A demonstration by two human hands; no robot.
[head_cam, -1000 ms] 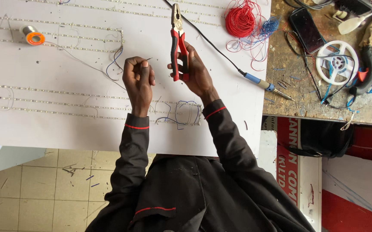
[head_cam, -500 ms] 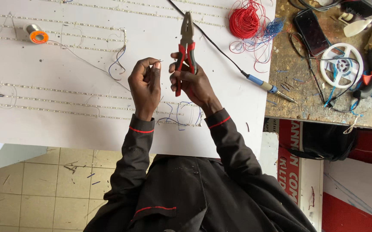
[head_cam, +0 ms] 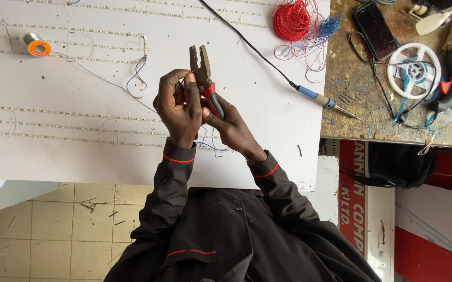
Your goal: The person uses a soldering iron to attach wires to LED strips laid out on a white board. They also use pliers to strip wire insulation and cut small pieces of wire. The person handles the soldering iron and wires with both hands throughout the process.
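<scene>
Near the middle of the frame, slightly above centre, the right hand [head_cam: 228, 122] is closed around the red handles of a pair of pliers [head_cam: 205, 78]. The long axis of the pliers runs almost straight up the frame with a slight lean to the left, the grey metal nose pointing toward the top edge and the handles toward the person's body. The left hand [head_cam: 178, 107] is just beside it on the left, fingers curled and pinched on a thin wire [head_cam: 186, 75] whose end meets the nose of the pliers; how the nose stands on the wire is too small to tell. Both hands are raised over a white board [head_cam: 79, 151] lined with pale strips. At upper left lies an orange spool [head_cam: 37, 46]; at top centre-right a red wire coil [head_cam: 291, 21]. A blue-handled soldering iron [head_cam: 320, 99] lies at the board's right edge, its tip over the wooden table [head_cam: 372, 112].
</scene>
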